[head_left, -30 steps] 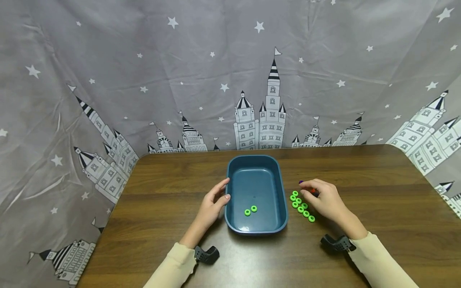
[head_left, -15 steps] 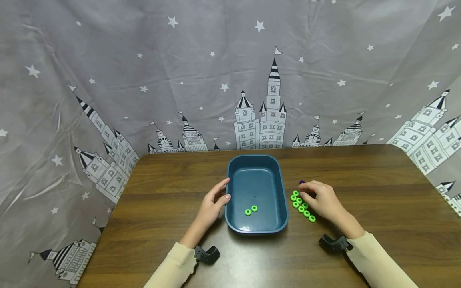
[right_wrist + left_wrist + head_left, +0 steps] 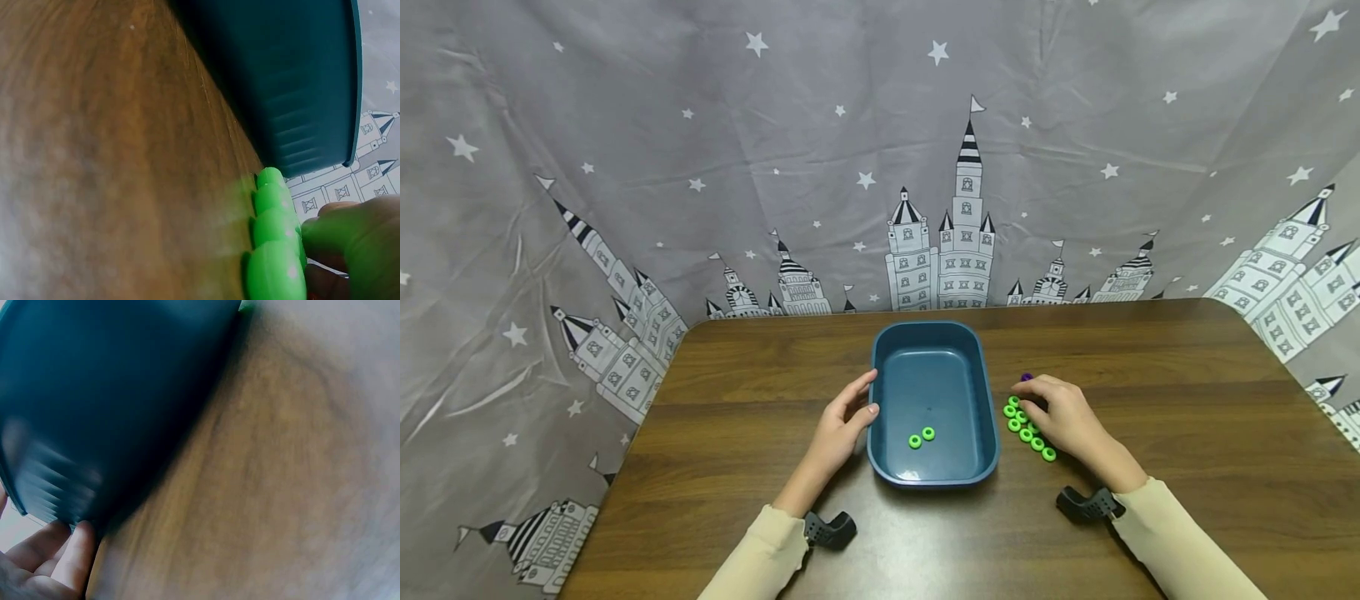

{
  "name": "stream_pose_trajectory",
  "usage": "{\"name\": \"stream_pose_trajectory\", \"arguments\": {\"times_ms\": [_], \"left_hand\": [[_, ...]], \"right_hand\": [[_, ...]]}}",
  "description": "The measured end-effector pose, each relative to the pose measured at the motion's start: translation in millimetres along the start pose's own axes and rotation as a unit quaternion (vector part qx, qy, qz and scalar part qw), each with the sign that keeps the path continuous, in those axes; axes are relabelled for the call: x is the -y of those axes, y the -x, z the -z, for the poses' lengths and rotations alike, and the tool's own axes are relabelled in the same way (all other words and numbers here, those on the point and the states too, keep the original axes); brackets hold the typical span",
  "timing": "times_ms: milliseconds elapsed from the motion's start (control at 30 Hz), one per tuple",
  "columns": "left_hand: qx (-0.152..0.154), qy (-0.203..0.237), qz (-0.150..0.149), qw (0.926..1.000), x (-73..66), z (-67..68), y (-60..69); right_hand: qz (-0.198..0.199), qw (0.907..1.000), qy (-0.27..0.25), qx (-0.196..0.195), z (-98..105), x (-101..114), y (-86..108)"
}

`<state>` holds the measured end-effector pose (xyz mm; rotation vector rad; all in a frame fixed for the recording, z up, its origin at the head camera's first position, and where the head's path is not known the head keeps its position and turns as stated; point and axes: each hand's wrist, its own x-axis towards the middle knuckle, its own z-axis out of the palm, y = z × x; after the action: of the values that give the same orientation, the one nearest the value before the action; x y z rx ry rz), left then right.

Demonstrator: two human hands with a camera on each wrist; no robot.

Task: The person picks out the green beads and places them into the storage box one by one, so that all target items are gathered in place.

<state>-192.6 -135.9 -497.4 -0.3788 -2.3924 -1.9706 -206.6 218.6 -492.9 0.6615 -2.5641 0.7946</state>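
Right hand [image 3: 1063, 414] shifted toward tray [image 3: 928, 379], beside green rings [image 3: 1026, 440], grasp unclear; purple ring [image 3: 1026, 378] beyond; left hand [image 3: 838, 427] unclenched, touching tray.

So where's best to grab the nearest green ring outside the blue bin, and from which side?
I'd pinch the green ring by its outer edge, near-left and far-right, coming down from the near right. It seems to lie flat, hole upward, with a neighbouring ring crowding only its far left.
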Motion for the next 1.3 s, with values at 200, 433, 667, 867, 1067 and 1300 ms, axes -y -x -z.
{"name": "stream_pose_trajectory", "arguments": {"times_ms": [200,433,667,867,1067,1300], "left_hand": [[-0.001,-0.002,-0.001,1.0000,0.1,0.0,-0.1],[-0.001,-0.008,0.004,1.0000,-0.4,0.1,0.2],[-0.001,-0.005,0.004,1.0000,0.3,0.3,0.0],[0.000,-0.007,0.007,0.9999,1.3,0.4,-0.8],[0.000,-0.005,0.008,1.0000,0.7,0.5,-0.5],[0.000,-0.002,0.005,1.0000,0.0,0.2,-0.1]], "right_hand": [[-0.009,0.9995,0.004,0.029,0.2,-0.8,-0.7],[-0.013,0.9989,0.016,0.043,-1.3,-0.3,-0.9],[0.002,0.9991,0.027,0.033,-2.9,0.1,0.2],[0.002,0.9991,0.031,0.028,-3.4,0.9,0.0],[-0.008,0.9989,0.032,0.033,-2.7,1.2,-0.3],[-0.009,0.9987,0.034,0.037,-1.7,1.6,0.1]]}}
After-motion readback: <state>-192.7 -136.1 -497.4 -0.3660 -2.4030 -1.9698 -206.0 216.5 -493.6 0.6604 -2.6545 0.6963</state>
